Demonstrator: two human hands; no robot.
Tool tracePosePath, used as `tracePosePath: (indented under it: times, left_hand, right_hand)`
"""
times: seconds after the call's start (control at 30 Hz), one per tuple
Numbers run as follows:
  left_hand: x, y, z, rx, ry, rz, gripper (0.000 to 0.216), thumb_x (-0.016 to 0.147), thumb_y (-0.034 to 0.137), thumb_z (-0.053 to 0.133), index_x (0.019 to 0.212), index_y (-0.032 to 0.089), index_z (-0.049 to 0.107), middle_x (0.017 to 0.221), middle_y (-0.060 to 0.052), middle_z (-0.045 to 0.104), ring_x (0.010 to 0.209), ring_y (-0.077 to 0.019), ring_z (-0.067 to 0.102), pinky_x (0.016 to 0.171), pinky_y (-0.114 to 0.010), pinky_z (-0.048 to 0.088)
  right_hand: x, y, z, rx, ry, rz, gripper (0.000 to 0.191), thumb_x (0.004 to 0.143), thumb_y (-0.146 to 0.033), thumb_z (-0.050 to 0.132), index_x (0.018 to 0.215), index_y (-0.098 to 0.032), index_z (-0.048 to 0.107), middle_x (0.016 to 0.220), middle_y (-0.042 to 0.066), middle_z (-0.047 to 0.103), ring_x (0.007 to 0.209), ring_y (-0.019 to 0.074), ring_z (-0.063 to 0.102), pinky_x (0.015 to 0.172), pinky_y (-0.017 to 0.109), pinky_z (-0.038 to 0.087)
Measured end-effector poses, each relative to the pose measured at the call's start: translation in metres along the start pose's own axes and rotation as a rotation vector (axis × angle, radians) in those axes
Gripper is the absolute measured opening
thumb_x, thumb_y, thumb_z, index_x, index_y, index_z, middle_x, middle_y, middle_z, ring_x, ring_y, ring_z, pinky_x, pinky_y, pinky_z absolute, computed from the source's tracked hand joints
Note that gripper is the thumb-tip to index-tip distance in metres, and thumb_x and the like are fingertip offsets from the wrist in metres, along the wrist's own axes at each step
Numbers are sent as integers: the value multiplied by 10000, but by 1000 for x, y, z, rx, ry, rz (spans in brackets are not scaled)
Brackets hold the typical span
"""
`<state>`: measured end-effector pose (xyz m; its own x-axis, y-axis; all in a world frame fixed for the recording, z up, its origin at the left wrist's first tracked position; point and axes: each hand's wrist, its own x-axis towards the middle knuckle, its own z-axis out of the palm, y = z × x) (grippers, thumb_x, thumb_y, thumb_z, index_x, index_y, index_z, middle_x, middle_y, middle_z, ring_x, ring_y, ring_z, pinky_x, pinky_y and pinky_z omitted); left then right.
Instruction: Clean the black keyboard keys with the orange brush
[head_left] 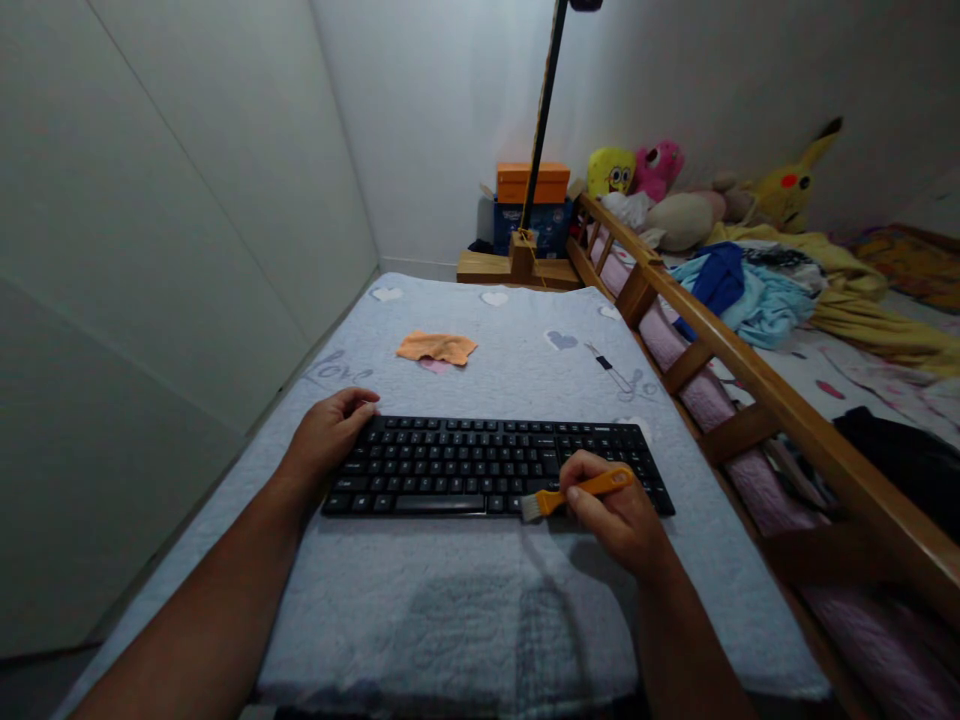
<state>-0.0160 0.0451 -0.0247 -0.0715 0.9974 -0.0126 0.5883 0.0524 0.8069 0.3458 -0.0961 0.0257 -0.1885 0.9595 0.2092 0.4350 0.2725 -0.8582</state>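
A black keyboard (457, 453) lies flat across the light blue quilted cover (450, 620). At its upper left corner my left hand (330, 432) grips the edge, with the fingertips partly hidden behind it. My right hand (611, 512) is closed around the yellow handle of a small brush (551, 501). The pale bristles point left and touch the keyboard's bottom row, right of the space bar. My right hand covers part of the arrow keys and the number pad.
An orange cloth (437, 347) lies beyond the keyboard. Tweezers or a similar thin metal tool (604, 364) lie at the far right. A wooden bed rail (712, 330) runs along the right side, and a dark pole (545, 110) stands at the back near boxes (532, 183).
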Motion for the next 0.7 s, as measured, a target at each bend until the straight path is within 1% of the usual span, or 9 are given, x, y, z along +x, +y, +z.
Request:
tracePosePath:
  times: [0.13, 0.27, 0.4, 0.57, 0.7]
  left_hand:
    - [0, 1, 0, -12, 7, 3, 422, 760, 508, 606, 1019, 195, 724, 846, -30, 724, 783, -235, 649, 694, -325, 462]
    - [-1, 2, 1, -30, 4, -25, 449, 752, 518, 604, 1039, 193, 720, 848, -36, 730, 773, -238, 650, 675, -325, 462]
    - [-1, 3, 1, -36, 3, -25, 436, 744, 509, 615, 1026, 194, 721, 820, -28, 719, 753, -230, 641, 662, -317, 460]
    - [0, 1, 0, 2, 10, 0, 434, 754, 510, 609, 1022, 190, 728, 855, -35, 728, 773, -231, 648, 679, -321, 461]
    - [1, 0, 1, 6, 5, -14, 436, 756, 509, 605, 1032, 193, 725, 829, -28, 722, 743, -227, 642, 663, -321, 460]
  right_hand:
    - [2, -1, 1, -79, 94, -68, 140, 930, -253, 506, 810, -215, 569, 632, -34, 539, 552, 128, 512, 527, 256, 369]
    - [5, -3, 6, -194, 147, -148, 133, 926, -203, 507, 804, -214, 559, 649, -35, 554, 559, 118, 529, 538, 247, 370]
    - [6, -4, 10, -223, 117, -188, 144, 901, -155, 491, 779, -215, 537, 648, -36, 552, 557, 111, 525, 535, 239, 364]
    - [6, -5, 11, -174, 56, -178, 153, 885, -157, 479, 752, -214, 526, 632, -38, 543, 543, 105, 505, 527, 235, 360]
    - [6, -7, 11, -123, 31, -162, 153, 868, -162, 481, 730, -212, 520, 623, -38, 536, 543, 102, 498, 528, 235, 353]
